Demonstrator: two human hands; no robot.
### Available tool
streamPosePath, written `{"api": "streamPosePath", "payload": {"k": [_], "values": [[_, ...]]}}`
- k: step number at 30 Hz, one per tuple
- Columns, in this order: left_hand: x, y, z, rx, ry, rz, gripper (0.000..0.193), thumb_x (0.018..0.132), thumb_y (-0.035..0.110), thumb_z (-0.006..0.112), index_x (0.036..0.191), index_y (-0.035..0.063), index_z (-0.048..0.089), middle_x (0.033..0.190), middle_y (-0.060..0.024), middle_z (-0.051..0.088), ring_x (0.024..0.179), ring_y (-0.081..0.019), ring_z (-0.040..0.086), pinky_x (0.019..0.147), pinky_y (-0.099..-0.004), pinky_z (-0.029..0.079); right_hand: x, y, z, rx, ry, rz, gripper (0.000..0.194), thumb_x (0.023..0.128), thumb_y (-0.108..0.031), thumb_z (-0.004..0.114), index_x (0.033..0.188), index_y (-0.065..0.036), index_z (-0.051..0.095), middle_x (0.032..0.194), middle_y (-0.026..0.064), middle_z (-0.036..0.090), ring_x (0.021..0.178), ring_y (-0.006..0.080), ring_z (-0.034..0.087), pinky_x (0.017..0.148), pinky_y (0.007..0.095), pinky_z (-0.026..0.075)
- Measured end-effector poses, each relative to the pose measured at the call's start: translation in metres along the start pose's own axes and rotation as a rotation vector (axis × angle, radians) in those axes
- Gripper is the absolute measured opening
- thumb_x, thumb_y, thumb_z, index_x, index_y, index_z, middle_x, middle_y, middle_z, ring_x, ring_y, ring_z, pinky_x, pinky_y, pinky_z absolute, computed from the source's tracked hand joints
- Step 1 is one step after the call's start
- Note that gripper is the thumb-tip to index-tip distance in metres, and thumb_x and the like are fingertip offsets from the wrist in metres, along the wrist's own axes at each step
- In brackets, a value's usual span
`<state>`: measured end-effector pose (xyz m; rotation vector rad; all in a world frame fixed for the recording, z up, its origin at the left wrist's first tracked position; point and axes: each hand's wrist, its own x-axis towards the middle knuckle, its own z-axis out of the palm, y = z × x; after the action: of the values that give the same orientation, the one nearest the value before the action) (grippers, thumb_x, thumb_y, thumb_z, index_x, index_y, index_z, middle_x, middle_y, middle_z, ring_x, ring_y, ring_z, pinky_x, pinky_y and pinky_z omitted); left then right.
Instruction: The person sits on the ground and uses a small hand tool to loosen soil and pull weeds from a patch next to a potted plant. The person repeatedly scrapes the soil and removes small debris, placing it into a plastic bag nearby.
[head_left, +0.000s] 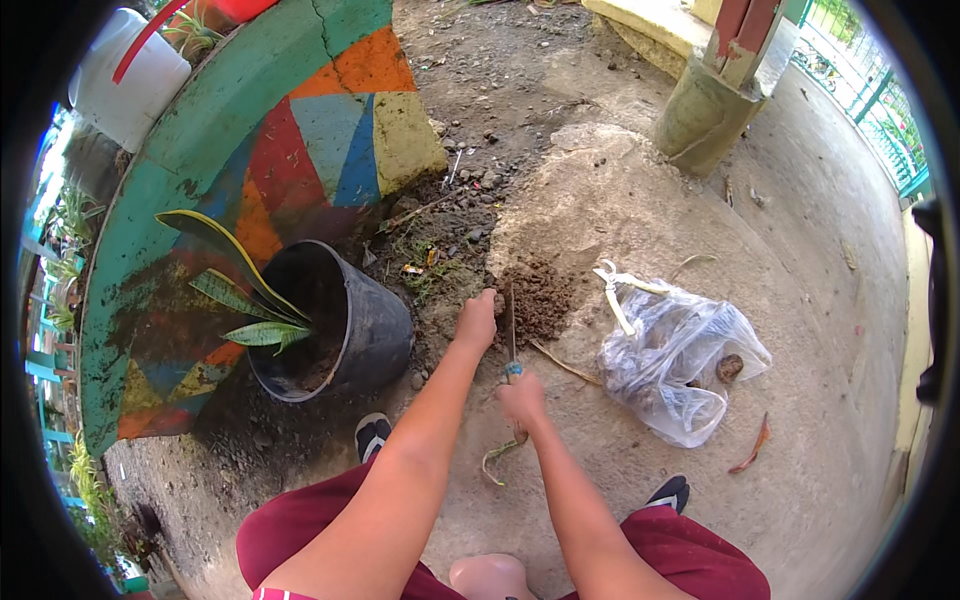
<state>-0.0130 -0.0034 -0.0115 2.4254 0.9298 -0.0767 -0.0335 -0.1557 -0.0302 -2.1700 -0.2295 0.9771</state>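
My right hand (523, 401) is closed around the handle of a narrow-bladed knife (511, 326) with a blue band near the blade. The blade points away from me, over a heap of loose brown soil (541, 300) on the concrete. At the heap's left edge is my left hand (476, 322), fingers curled; a dark clod may be at its fingertips, but the grip is hidden. Left of it, a black plastic pot (379, 322) leans tilted, with a snake plant (262, 296) and some soil inside.
Right of the heap lies a clear plastic bag (667, 367) with dark lumps, pruning shears (619, 289) on its upper edge. A painted concrete planter wall (300, 150) curves behind the pot. A white bucket (131, 82) stands upper left. A post (709, 112) rises upper right.
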Motion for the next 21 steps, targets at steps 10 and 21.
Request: {"api": "streamPosePath", "payload": {"k": [10,21], "values": [[-0.008,0.007,-0.004,0.004,-0.002,-0.02,0.047,0.07,-0.003,0.065,0.114,0.0011,0.049,0.098,-0.0205,0.061,0.092,-0.0359,0.059,0.078,-0.0417,0.049,-0.014,0.001,0.003,-0.034,-0.027,0.0,0.026,0.066,-0.014,0.06,0.086,0.002,0.056,0.082,0.0248,0.06,0.085,0.042,0.057,0.075,0.0453,0.046],[0.012,-0.017,-0.022,-0.243,-0.144,0.066,0.049,0.072,-0.002,0.066,0.119,0.0046,0.053,0.117,-0.0164,0.056,0.107,-0.0279,0.055,0.085,-0.0374,0.049,-0.018,0.001,-0.014,-0.098,0.062,-0.076,0.029,0.07,-0.016,0.059,0.095,-0.001,0.054,0.086,0.0262,0.06,0.087,0.0426,0.057,0.076,0.0474,0.046]]}}
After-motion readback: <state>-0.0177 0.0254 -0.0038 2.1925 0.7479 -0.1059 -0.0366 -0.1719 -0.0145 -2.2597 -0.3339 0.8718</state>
